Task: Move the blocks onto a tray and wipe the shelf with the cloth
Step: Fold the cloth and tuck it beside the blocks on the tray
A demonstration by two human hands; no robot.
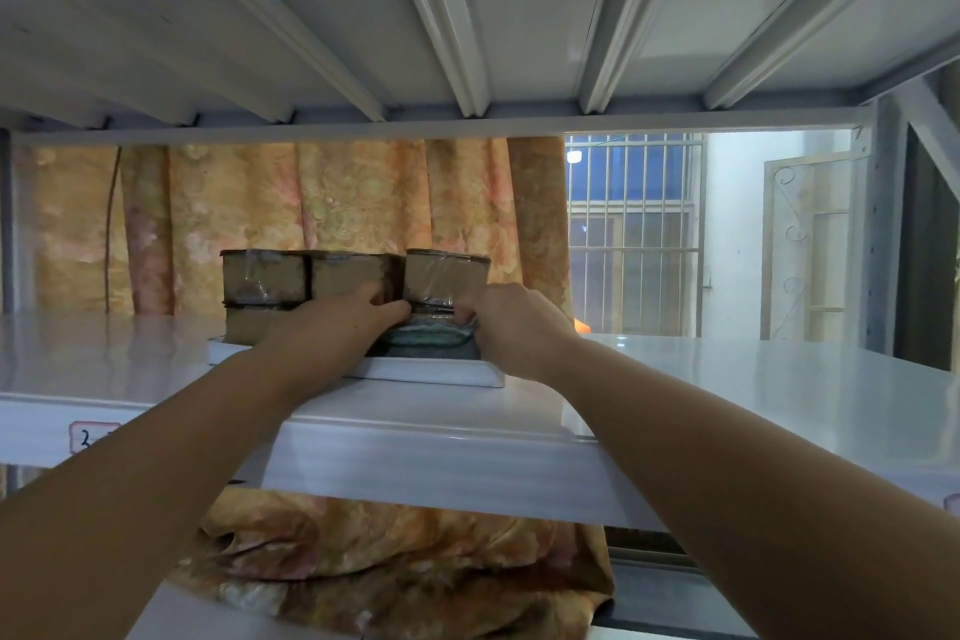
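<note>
A white tray (436, 372) sits on the white shelf (727, 390) in front of me. Several brown tape-wrapped blocks (265, 276) stand on it, stacked at the left. One block (447, 273) at the right is raised above a folded grey-green cloth (431, 340) that lies on the tray. My left hand (358, 309) reaches in from the left, its fingers curled against that block's lower left edge. From the right, my right hand (511, 314) grips the block's lower right corner, just over the cloth.
The underside of the upper shelf (467, 42) hangs low overhead. An orange patterned curtain (311, 213) hangs behind the rack, and a barred window (634, 234) shows at the right. A steel upright (883, 234) stands at the far right.
</note>
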